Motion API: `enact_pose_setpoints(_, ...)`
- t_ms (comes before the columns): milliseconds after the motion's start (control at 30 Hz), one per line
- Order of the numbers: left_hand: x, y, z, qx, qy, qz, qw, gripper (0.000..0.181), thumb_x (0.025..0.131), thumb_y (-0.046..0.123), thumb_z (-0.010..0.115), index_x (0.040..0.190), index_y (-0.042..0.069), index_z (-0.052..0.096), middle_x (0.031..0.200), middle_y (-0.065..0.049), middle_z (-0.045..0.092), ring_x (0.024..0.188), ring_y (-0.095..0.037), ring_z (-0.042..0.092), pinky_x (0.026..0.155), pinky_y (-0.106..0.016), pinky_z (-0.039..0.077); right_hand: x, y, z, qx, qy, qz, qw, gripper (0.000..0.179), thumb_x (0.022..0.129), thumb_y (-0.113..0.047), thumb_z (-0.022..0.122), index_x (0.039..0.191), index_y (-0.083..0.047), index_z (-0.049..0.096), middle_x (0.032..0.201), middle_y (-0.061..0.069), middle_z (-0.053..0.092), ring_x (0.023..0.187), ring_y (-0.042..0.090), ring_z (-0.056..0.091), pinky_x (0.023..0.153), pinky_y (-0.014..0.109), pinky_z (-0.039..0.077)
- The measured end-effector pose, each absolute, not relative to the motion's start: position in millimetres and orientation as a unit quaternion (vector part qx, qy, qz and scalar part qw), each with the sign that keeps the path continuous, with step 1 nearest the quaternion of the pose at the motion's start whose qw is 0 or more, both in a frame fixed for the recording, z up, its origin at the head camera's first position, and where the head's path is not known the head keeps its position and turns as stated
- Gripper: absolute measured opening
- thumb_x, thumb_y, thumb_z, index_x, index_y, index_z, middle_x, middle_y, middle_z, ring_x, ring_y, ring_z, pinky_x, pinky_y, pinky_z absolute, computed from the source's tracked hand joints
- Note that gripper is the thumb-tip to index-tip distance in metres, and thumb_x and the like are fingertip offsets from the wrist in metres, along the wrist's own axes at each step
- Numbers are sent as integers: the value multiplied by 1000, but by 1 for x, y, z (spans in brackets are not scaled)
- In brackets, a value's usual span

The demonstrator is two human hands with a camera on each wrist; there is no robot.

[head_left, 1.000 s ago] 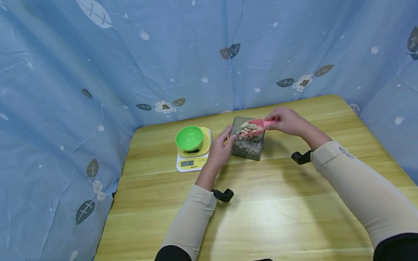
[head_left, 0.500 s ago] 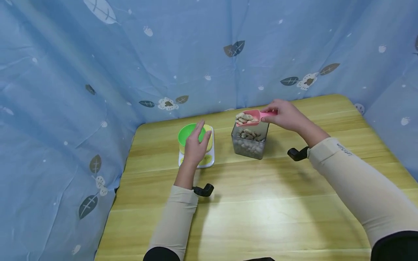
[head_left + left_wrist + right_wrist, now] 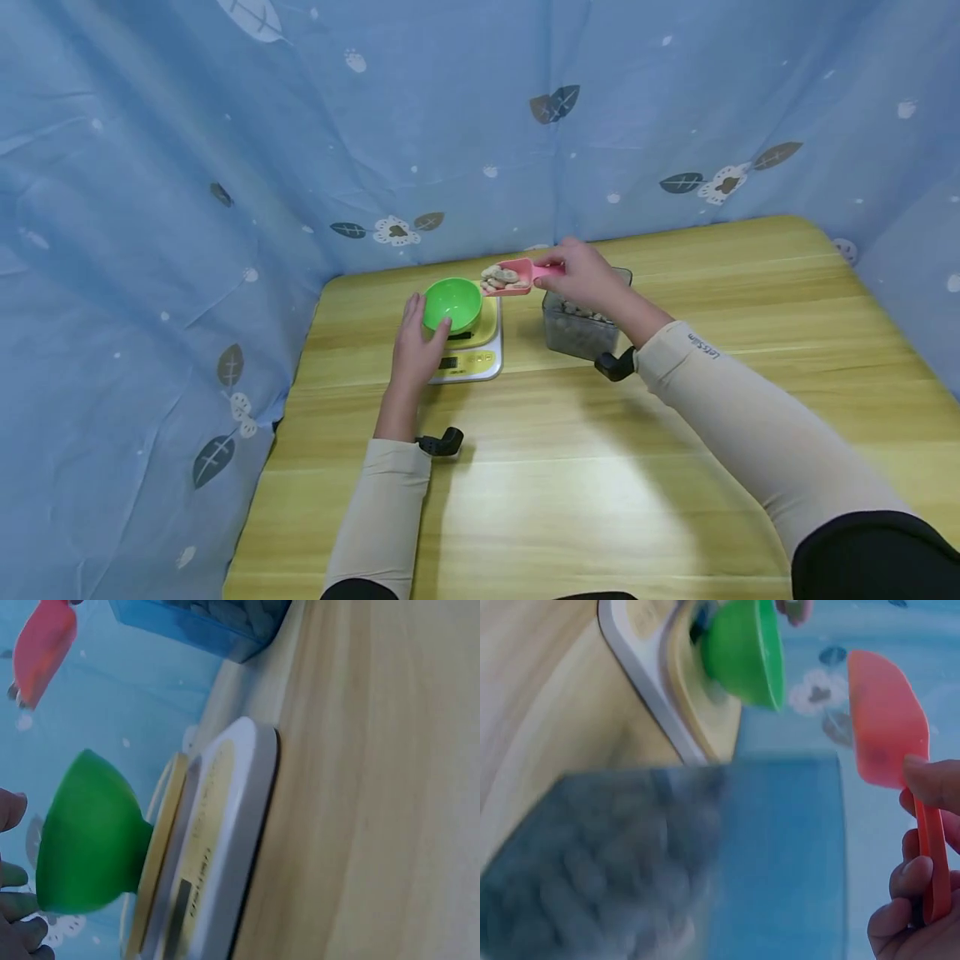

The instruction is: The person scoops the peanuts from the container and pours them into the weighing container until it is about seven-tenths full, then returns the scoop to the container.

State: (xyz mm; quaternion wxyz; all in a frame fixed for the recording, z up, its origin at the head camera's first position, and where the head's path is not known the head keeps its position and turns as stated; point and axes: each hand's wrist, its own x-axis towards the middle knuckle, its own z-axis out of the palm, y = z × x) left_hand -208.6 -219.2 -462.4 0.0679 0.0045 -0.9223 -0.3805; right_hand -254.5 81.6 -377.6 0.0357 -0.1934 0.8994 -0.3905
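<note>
My right hand (image 3: 581, 271) grips the handle of a pink scoop (image 3: 889, 720), which carries several peanuts in their shells (image 3: 497, 277). The scoop is held up just right of a green bowl (image 3: 453, 303). That bowl sits on the yellow platform of a white kitchen scale (image 3: 480, 362). My left hand (image 3: 418, 346) is at the bowl's left and near side, thumb and fingers spread around it, fingertips right at the rim in the left wrist view. Behind my right wrist stands a clear grey container (image 3: 577, 335) with more peanuts (image 3: 592, 877) in it.
Everything stands on a light wood table (image 3: 540, 500). A blue patterned curtain (image 3: 480, 125) hangs along its back and left side. The container is a short way right of the scale, partly under my right forearm.
My right hand has lifted the loaded scoop from the container and carried it left toward the bowl. My left hand has left the container and moved left to the bowl.
</note>
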Motion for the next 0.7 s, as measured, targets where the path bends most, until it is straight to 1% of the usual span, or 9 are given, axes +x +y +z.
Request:
enact_pose_setpoints(133,-208,-223,-468,14,-925,-376,51,81,97,53,51,158,12,19,166,-5,10,152,-30,14,122,-52,18,-257,59,-385,-212,900,-379,38,34,93,-19,67,122,-1,68,116,15,58,103,28,53,88,41,49)
enact_pose_setpoints(233,-208,-225,-473,21,-925,-376,43,84,96,55,51,158,9,18,165,-9,14,151,-31,16,122,-50,18,-256,44,-387,-220,908,-355,37,34,93,-17,65,122,1,67,118,18,57,102,28,54,87,42,50)
enact_pose_setpoints(367,-208,-226,-475,32,-924,-379,38,85,96,55,52,157,7,19,164,-13,20,150,-32,20,122,-49,19,-253,30,-390,-229,925,-302,24,36,93,-16,63,125,0,66,112,17,56,94,27,54,80,40,50)
enact_pose_setpoints(533,-208,-227,-475,29,-923,-380,45,84,96,54,52,157,6,21,162,-17,24,149,-34,23,122,-50,21,-251,17,-395,-260,937,-231,-31,29,95,-13,63,122,-3,69,104,12,54,89,25,54,75,37,51)
enact_pose_setpoints(700,-207,-228,-475,26,-924,-378,53,83,96,52,53,156,4,21,161,-19,24,149,-33,23,122,-47,22,-248,8,-395,-314,928,-157,-126,18,93,-3,62,107,-4,73,95,10,54,77,23,52,63,36,49)
